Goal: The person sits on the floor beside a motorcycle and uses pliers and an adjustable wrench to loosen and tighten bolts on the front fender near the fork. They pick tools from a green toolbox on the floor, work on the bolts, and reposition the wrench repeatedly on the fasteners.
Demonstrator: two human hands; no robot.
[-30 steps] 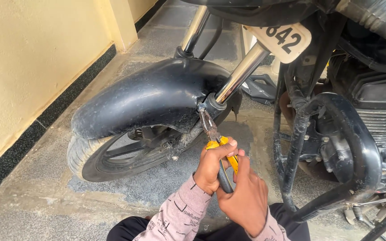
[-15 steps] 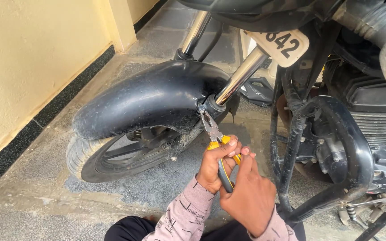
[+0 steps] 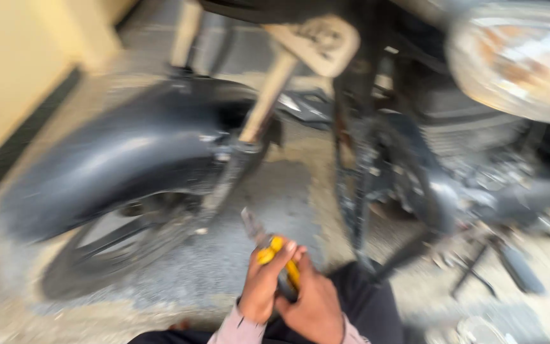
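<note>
The frame is motion-blurred. Both my hands grip a pair of yellow-handled pliers (image 3: pixel 266 245) low in the middle of the view. My left hand (image 3: pixel 259 286) wraps the handles from the left, and my right hand (image 3: pixel 313 309) closes over them from the right. The grey jaws point up and left, hanging in the air apart from the motorcycle's silver fork leg (image 3: pixel 268 95). The black front mudguard (image 3: pixel 128 153) curves over the front wheel (image 3: pixel 116 242) to the left of the hands.
A round headlight (image 3: pixel 517 57) fills the upper right, with a pale plate (image 3: pixel 316 38) beside it. The engine and black crash guard (image 3: pixel 415 178) stand to the right. A yellow wall (image 3: pixel 7 76) runs along the left, over a concrete floor (image 3: pixel 275 191).
The pliers' jaws were at the bottom of the fork leg; now both hands have drawn them down and away from it. The view has moved closer and swung, blurring everything.
</note>
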